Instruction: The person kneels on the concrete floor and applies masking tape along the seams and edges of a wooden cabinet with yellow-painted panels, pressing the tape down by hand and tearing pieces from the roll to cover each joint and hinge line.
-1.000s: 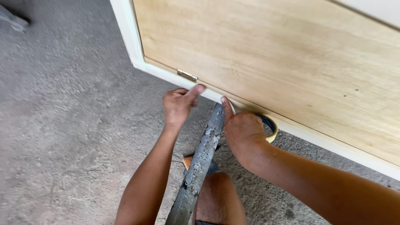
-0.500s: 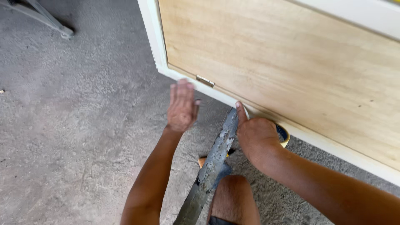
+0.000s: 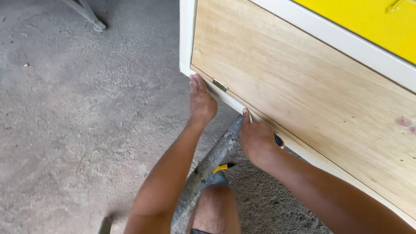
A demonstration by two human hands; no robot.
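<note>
At the cabinet's lower white frame (image 3: 225, 97), I see my left hand (image 3: 202, 102) flat and open, bracing it beside the hinge (image 3: 220, 85); my right hand (image 3: 256, 138) presses open, holding nothing.

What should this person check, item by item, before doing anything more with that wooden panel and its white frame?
1. Left hand flat on the white frame near its corner: ok.
2. Right hand on the frame's lower edge: ok.
3. Small metal hinge sitting between the hands: ok; whether it is tight: cannot tell.
4. Grey bar lying loose by the knee, under the arms: not ok.
5. Yellow-and-blue object behind the right hand, mostly hidden: cannot tell.
</note>
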